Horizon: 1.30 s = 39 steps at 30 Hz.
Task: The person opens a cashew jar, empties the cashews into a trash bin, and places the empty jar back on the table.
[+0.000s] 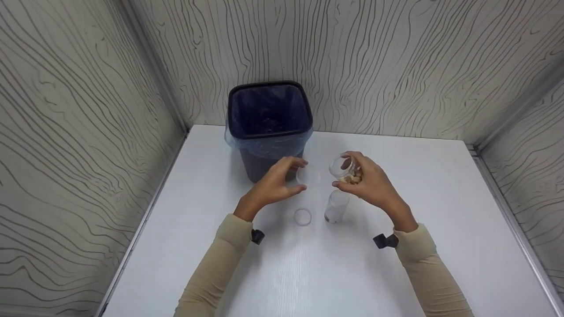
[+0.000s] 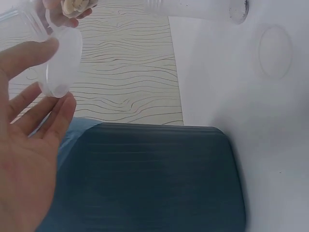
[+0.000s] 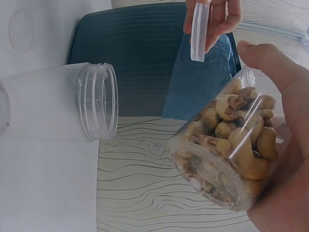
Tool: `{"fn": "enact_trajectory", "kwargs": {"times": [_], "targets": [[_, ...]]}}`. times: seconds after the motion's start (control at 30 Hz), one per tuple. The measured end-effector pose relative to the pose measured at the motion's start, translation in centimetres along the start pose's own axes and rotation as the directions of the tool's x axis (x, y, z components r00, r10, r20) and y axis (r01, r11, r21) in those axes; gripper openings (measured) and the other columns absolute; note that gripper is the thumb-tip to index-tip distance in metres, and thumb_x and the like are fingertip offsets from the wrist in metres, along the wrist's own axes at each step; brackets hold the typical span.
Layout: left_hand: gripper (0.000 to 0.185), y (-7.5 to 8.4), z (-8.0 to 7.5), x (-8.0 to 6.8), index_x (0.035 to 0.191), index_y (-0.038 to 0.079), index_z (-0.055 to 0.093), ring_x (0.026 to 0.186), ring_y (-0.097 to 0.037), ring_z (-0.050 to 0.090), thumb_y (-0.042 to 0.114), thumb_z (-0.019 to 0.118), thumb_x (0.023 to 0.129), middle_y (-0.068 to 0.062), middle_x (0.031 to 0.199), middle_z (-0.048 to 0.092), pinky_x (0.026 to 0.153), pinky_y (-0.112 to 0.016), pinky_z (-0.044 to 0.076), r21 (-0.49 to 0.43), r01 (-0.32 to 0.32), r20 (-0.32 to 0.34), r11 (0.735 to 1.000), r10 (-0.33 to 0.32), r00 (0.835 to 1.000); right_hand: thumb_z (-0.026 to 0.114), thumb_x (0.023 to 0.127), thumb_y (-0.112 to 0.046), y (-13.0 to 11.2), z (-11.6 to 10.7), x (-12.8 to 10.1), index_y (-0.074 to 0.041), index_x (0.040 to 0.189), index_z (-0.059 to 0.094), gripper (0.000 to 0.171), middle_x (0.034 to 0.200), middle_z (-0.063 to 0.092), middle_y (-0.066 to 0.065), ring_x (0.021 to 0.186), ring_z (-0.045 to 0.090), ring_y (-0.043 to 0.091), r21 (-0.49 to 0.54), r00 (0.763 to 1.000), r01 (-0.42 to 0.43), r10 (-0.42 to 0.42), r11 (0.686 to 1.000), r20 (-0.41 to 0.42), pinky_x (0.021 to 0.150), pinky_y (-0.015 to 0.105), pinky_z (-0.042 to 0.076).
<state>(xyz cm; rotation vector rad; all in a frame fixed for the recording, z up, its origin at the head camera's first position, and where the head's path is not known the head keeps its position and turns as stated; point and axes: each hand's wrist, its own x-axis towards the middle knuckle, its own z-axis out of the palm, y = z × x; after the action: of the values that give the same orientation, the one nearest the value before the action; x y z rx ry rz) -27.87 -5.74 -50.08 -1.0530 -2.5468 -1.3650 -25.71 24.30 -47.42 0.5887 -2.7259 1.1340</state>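
My left hand (image 1: 274, 184) pinches a round translucent lid (image 2: 67, 58) by its edge, thumb on one side and fingers on the other. In my right hand (image 1: 373, 182) I grip a clear plastic jar (image 3: 227, 150) with no lid on it. Cashews (image 3: 248, 140) fill much of this jar, which is tilted in the head view with its mouth toward the left hand. Below the right hand, a taller clear jar (image 1: 337, 208) stands uncapped on the table, with small dark bits at its bottom. To its left lies a second round lid (image 1: 302, 217).
A dark bin (image 1: 253, 165) lined with a blue bag (image 1: 282, 147) stands on the white table (image 1: 299, 273), just beyond the left hand. Wood-grain panels (image 1: 352, 66) wall in the table at the back and both sides.
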Motion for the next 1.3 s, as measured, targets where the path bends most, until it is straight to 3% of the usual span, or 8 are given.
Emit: {"fn": "enact_trajectory", "kwargs": {"times": [0.7,0.9,1.3], "targets": [[0.057,-2.8,1.4,-2.9,0.139,0.000,0.058,0.132,-0.036,0.062,0.010,0.085,0.090,-0.016,0.137,0.065,0.115,-0.047,0.052,-0.018,0.055,-0.023,0.998,-0.055,0.998,0.093,0.084,-0.038,-0.1,-0.7,0.4,-0.015,0.147,0.056,0.077,0.133,0.067,0.012,0.119,0.068,0.035,-0.024,0.999,0.033,-0.033,0.999,-0.013,0.101,0.059,0.058],[0.061,-3.5,1.9,-3.6,0.142,-0.001,0.057,0.131,-0.027,0.062,0.012,0.086,0.090,-0.012,0.139,0.063,0.115,-0.039,0.052,-0.019,0.095,-0.012,0.995,-0.095,0.995,0.093,0.084,-0.039,-0.1,-0.8,0.4,-0.015,0.148,0.056,0.078,0.135,0.067,0.015,0.119,0.068,0.034,-0.039,0.999,0.030,-0.030,0.999,-0.012,0.100,0.058,0.058],[0.066,-4.3,2.2,-4.7,0.150,-0.001,0.055,0.132,-0.033,0.062,0.012,0.083,0.092,-0.019,0.142,0.057,0.116,-0.040,0.052,0.001,0.160,0.030,0.987,-0.160,0.987,0.093,0.084,-0.041,-0.6,-1.1,0.7,-0.017,0.147,0.056,0.077,0.133,0.067,0.014,0.118,0.067,0.034,-0.062,1.000,0.024,-0.024,0.998,-0.010,0.098,0.058,0.059]]}}
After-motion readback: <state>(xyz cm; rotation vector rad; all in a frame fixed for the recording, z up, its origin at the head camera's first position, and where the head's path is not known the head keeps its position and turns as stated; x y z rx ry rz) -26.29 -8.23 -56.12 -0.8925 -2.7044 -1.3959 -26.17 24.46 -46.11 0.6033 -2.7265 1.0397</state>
